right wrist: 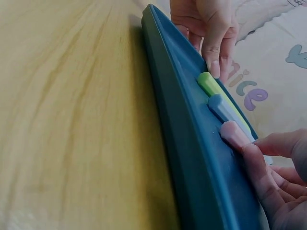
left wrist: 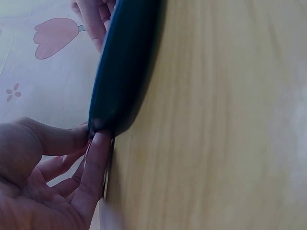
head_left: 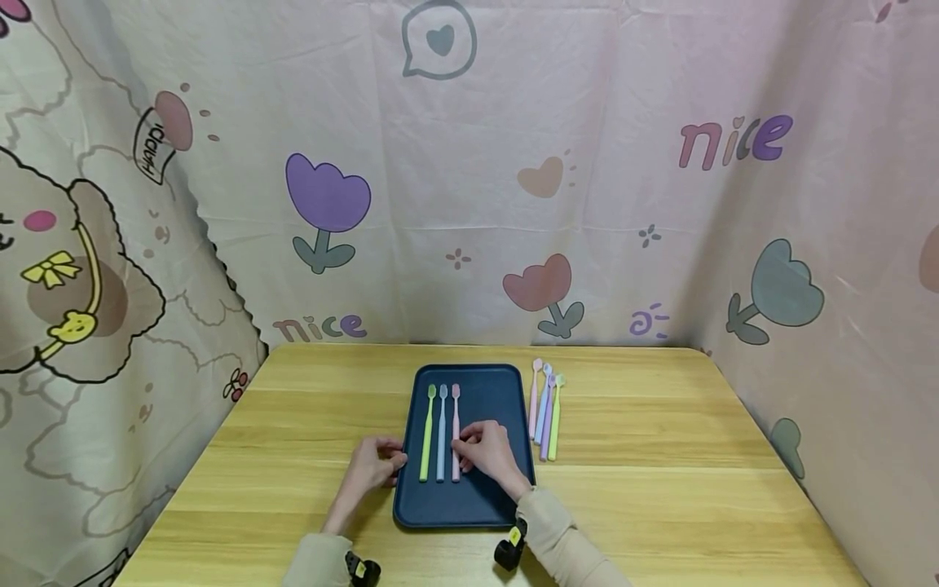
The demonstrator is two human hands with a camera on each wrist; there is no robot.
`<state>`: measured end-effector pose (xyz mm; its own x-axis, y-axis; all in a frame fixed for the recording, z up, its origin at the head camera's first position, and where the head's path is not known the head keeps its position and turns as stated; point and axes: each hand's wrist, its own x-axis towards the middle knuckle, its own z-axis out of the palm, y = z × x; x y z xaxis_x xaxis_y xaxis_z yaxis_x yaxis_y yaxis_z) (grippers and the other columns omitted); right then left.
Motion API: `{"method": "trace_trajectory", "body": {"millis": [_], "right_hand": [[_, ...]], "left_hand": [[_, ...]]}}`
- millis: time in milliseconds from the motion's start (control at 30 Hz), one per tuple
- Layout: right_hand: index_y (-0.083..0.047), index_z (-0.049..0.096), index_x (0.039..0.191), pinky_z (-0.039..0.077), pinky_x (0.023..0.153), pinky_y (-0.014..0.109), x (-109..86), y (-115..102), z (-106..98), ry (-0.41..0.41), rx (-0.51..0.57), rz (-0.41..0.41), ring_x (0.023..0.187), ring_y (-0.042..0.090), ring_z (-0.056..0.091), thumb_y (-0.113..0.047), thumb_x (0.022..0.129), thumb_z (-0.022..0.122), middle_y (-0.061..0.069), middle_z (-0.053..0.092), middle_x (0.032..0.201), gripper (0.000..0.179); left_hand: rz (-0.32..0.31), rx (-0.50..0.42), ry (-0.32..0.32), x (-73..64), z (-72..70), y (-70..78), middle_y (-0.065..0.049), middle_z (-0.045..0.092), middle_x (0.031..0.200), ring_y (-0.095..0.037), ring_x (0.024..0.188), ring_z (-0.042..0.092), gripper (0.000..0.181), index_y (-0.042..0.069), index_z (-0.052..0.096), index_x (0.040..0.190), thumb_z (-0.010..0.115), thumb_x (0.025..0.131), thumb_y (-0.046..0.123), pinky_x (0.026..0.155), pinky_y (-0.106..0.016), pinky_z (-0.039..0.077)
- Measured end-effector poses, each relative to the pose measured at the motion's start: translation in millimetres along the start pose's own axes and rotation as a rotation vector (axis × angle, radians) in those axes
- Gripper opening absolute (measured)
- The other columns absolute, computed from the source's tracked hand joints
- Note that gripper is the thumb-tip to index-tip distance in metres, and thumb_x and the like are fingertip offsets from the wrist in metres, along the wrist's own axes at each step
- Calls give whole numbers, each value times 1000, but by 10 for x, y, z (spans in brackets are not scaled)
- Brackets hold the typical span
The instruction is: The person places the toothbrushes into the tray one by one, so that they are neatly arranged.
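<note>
A dark blue tray (head_left: 487,509) lies on the table with three toothbrushes side by side in it, heads pointing away. From the left they are a green toothbrush (head_left: 428,432), a blue toothbrush (head_left: 442,432) and a pink toothbrush (head_left: 456,408). My right hand (head_left: 487,451) pinches the pink one by its handle between thumb and finger, as the right wrist view shows close up. At the tray's left rim, my left hand (head_left: 376,465) grips the edge, thumb on top and a finger against the outer side in the left wrist view.
Right of the tray, several more toothbrushes lie bunched on the wooden table (head_left: 660,456): a pink toothbrush (head_left: 535,399), a blue toothbrush (head_left: 543,408), a purple toothbrush (head_left: 547,424) and a green toothbrush (head_left: 555,420). A printed curtain (head_left: 455,179) hangs behind the table.
</note>
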<state>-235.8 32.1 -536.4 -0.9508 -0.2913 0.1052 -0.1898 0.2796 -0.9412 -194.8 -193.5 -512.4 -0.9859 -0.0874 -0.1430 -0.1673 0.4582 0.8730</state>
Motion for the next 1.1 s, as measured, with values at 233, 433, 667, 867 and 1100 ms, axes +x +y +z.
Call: {"method": "trace_trajectory", "body": {"millis": [233, 433, 667, 867, 1100], "right_hand": [[6, 72, 93, 59, 48, 28, 4, -15, 9, 7, 11, 10, 53, 24, 70, -7, 90, 72, 19, 73, 71, 14], [5, 73, 91, 59, 49, 28, 13, 1, 21, 6, 6, 13, 53, 23, 70, -7, 90, 72, 19, 73, 70, 13], [5, 73, 92, 59, 49, 28, 8, -5, 22, 10, 11, 8, 53, 25, 70, -8, 89, 73, 19, 73, 70, 14], [6, 73, 92, 59, 48, 28, 4, -4, 22, 11, 19, -3, 53, 27, 70, -8, 88, 74, 20, 72, 69, 14], [5, 73, 92, 58, 48, 27, 7, -10, 18, 10, 11, 0, 53, 24, 70, -8, 89, 73, 19, 73, 69, 13]], "left_hand": [[-4, -1, 1, 1, 2, 0, -21, 69, 98, -14, 67, 62, 22, -11, 67, 111, 66, 91, -4, 56, -31, 60], [-7, -4, 1, -1, 4, 5, -20, 69, 97, -14, 66, 62, 21, -10, 68, 110, 66, 91, -4, 55, -31, 59], [-2, 4, 0, 6, 6, -5, -20, 69, 97, -14, 67, 62, 20, -10, 68, 110, 66, 90, -4, 55, -31, 59], [-3, -9, 0, 7, 9, -9, -21, 68, 97, -14, 67, 62, 21, -11, 67, 110, 66, 90, -4, 55, -31, 59], [-4, -3, 2, 2, 4, -3, -21, 69, 98, -15, 68, 62, 21, -11, 67, 111, 66, 90, -5, 56, -31, 59]]}}
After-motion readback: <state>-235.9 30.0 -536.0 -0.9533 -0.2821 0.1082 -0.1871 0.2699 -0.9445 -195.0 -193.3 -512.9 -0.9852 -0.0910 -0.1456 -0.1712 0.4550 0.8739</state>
